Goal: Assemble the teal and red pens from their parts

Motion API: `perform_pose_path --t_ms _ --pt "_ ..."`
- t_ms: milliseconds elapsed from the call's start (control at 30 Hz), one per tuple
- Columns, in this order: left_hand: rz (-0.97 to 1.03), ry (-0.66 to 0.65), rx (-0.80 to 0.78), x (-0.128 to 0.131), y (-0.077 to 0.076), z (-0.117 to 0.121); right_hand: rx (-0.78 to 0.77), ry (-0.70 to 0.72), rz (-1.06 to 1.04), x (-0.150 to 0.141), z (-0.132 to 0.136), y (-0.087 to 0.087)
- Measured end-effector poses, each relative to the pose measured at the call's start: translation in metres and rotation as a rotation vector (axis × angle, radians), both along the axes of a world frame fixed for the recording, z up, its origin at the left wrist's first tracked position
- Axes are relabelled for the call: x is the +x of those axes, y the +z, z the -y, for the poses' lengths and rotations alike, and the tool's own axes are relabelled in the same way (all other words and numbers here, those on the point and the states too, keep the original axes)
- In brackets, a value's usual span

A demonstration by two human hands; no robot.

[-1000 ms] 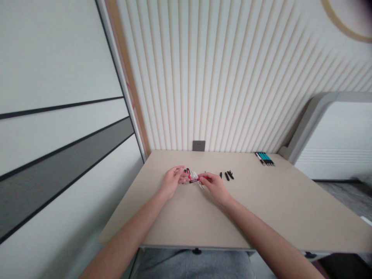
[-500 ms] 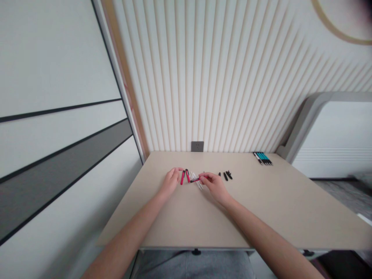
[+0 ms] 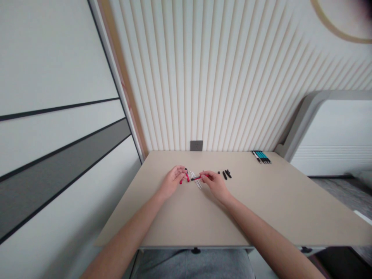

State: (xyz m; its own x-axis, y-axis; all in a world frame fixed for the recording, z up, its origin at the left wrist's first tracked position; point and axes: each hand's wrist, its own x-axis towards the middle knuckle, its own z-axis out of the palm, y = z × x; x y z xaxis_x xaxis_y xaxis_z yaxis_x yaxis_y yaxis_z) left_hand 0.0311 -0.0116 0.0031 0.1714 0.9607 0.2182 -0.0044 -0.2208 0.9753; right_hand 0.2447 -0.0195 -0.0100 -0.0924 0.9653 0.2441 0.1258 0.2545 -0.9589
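Note:
My right hand [image 3: 215, 183] pinches a red pen barrel [image 3: 196, 178] with a black end, holding it nearly level above several thin white pen refills [image 3: 197, 183]. My left hand [image 3: 173, 179] hovers just left of it, fingers curved and a little apart. Two more red barrels lie by those fingertips, one red barrel [image 3: 187, 178] beside the refills and another red barrel [image 3: 181, 181] mostly hidden behind the thumb. Whether the left fingers touch them, I cannot tell.
Several small black pen parts [image 3: 224, 175] lie right of my right hand. A row of teal and black pens [image 3: 263, 157], one of them white, rests at the desk's back right. The pale desk [image 3: 192, 221] meets a ribbed wall with a dark socket [image 3: 196, 145].
My left hand has moved slightly right, and its fingers now cover part of the two red barrels. The barrel in my right hand has risen a little and shifted right.

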Motion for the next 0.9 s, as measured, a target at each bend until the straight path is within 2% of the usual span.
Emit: perform_pose_path --t_ms 167,300,533,900 --pt "-0.078 0.059 -0.029 0.0 -0.006 -0.001 0.002 -0.015 -0.028 0.001 0.0 0.003" --pt "-0.079 0.049 -0.049 -0.001 -0.009 0.003 0.005 -0.008 -0.047 0.0 0.001 0.006" --pt "-0.336 -0.058 0.116 -0.001 -0.009 0.009 0.012 -0.006 -0.089 0.001 0.002 0.005" --pt "-0.421 -0.033 0.117 0.003 -0.002 0.015 0.011 0.059 -0.104 -0.002 0.004 0.004"
